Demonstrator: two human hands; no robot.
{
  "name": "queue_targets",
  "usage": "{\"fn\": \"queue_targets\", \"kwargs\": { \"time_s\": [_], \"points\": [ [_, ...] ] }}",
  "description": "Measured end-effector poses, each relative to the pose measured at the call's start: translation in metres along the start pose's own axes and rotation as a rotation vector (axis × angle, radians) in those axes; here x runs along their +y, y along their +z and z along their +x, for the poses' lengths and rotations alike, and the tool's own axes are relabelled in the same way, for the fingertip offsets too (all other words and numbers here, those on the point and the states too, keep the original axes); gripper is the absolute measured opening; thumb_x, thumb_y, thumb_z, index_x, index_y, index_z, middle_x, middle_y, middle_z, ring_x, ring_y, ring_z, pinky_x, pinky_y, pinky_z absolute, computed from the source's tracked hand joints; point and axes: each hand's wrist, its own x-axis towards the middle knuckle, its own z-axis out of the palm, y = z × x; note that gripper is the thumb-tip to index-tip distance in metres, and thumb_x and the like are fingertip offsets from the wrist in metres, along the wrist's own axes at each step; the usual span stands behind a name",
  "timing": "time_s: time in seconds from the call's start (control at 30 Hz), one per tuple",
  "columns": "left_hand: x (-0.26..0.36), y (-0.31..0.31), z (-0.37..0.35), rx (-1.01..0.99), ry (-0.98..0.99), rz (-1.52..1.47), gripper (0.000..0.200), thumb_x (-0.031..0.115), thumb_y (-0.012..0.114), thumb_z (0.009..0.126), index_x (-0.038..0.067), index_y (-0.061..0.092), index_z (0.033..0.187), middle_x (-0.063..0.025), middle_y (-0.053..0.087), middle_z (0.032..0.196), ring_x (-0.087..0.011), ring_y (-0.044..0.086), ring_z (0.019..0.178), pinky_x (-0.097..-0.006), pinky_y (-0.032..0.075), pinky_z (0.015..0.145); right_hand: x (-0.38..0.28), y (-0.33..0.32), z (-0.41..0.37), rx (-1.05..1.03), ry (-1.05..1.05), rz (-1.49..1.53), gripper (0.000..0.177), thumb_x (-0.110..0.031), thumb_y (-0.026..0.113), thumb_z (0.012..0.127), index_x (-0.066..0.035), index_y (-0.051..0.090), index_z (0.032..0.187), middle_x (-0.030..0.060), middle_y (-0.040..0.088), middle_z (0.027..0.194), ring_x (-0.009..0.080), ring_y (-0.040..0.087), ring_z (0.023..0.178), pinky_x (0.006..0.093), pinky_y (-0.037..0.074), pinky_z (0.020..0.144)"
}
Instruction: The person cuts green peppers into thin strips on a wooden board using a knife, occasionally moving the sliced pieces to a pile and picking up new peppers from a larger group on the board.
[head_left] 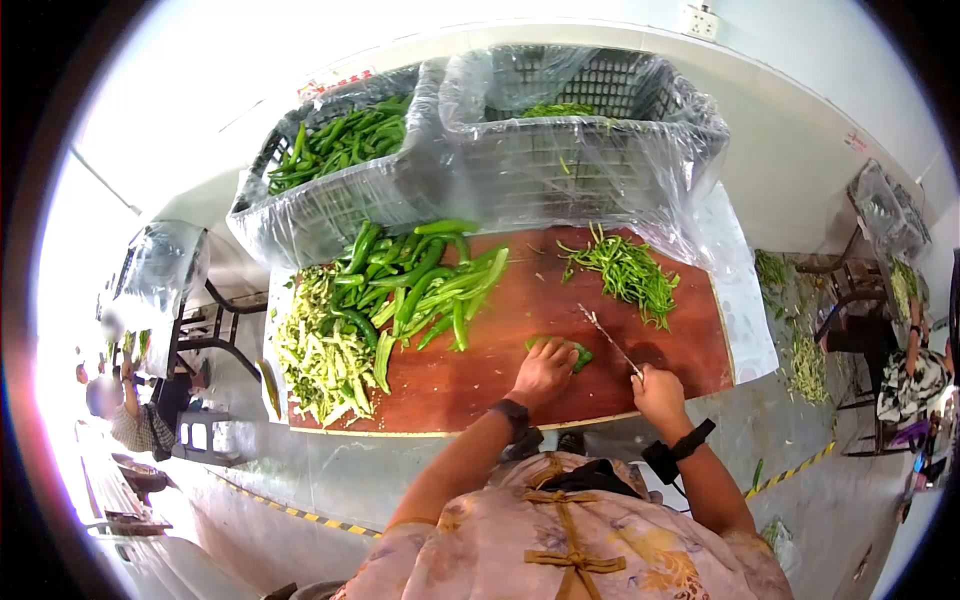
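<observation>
My left hand (545, 374) presses down on a green pepper (582, 356) lying on the red-brown board (520, 400); the fingers cover most of it. In my right hand (660, 400) is the handle of a thin knife (612, 342), its blade slanting up and left, apart from the pepper. Behind the knife lies a heap of thin green strips (628, 276). Whole and split green peppers (415, 275) are piled at the board's left. Beside them spreads a mound of pale pepper cores and seeds (318, 350).
Two plastic-lined crates stand behind the board: the left crate (330, 200) holds whole peppers, the right crate (590, 165) some green strips. Other people sit at both sides, one person (140, 425) at left, another (910, 380) at right. Yellow-black tape (300, 512) marks the floor.
</observation>
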Motion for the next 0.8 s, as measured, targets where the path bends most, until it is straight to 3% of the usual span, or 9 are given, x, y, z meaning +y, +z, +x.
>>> {"fn": "queue_targets", "kwargs": {
  "time_s": [0.13,0.2,0.5,0.8],
  "points": [
    [0.014,0.003,0.018,-0.012,-0.011,-0.147,0.034,0.014,0.06,0.073,0.003,0.059,0.106,-0.0104,0.057,0.104,-0.0279,0.051,0.102,-0.0403,0.041,0.09,-0.014,-0.01,-0.001,-0.05,0.004,-0.037,0.021,-0.023,0.055,0.084,-0.003,0.057,0.085,0.0199,0.06,0.068,0.0393,0.059,0.067,0.0495,0.046,0.061],
    [0.021,-0.001,0.023,-0.018,-0.122,-0.188,0.031,0.012,0.06,0.073,0.004,0.06,0.103,-0.0105,0.057,0.103,-0.0281,0.05,0.102,-0.042,0.041,0.089,-0.017,-0.011,-0.001,-0.065,-0.005,-0.041,0.02,-0.023,0.055,0.084,-0.003,0.057,0.085,0.0196,0.061,0.068,0.0389,0.059,0.067,0.0494,0.046,0.061],
    [0.015,0.005,0.018,-0.141,-0.092,-0.149,0.029,0.012,0.059,0.071,0.009,0.062,0.099,-0.0092,0.055,0.108,-0.0292,0.05,0.104,-0.0422,0.04,0.087,-0.015,0.004,-0.005,-0.131,-0.073,-0.11,0.017,-0.021,0.054,0.084,-0.004,0.056,0.083,0.0182,0.061,0.067,0.0371,0.061,0.065,0.0481,0.048,0.059],
    [0.013,0.011,0.018,-0.099,-0.101,-0.19,0.025,0.013,0.06,0.071,0.011,0.064,0.095,-0.0072,0.055,0.107,-0.0285,0.05,0.104,-0.042,0.041,0.086,-0.013,0.002,0.003,-0.119,-0.096,-0.132,0.017,-0.019,0.054,0.084,-0.003,0.056,0.08,0.0189,0.06,0.064,0.0369,0.061,0.062,0.0477,0.048,0.057]
  ]
}}
